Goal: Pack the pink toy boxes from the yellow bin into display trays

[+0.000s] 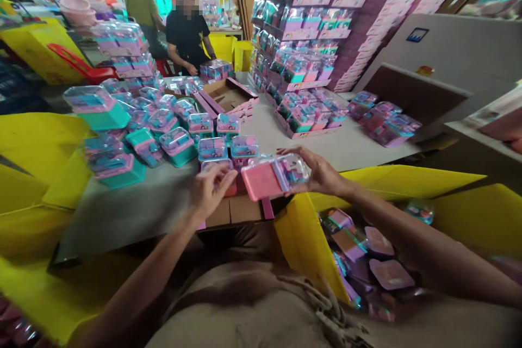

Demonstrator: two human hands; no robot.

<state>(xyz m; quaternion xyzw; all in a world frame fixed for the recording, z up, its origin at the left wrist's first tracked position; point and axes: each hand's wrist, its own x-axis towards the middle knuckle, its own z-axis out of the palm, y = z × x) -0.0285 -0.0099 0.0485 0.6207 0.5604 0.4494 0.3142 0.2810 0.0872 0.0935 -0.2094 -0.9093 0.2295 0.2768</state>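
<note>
My right hand is closed around one end of a small plastic box, which lies tilted on its side. Its base is coral pink, with a lilac rim and a clear domed lid over coloured pieces. To the left of it, my left hand has loosely bent fingers with nothing visible between them. It hovers over or touches a lilac-rimmed box in the cardboard tray before me; contact is hard to tell. Further boxes with clear lids stand in rows in that tray, partly hidden by my hands.
Loose teal and pink boxes crowd the table's left. An open cardboard tray and stacked filled trays stand behind. A yellow bin with more boxes is at my right. Across the table, a person handles a packed tray.
</note>
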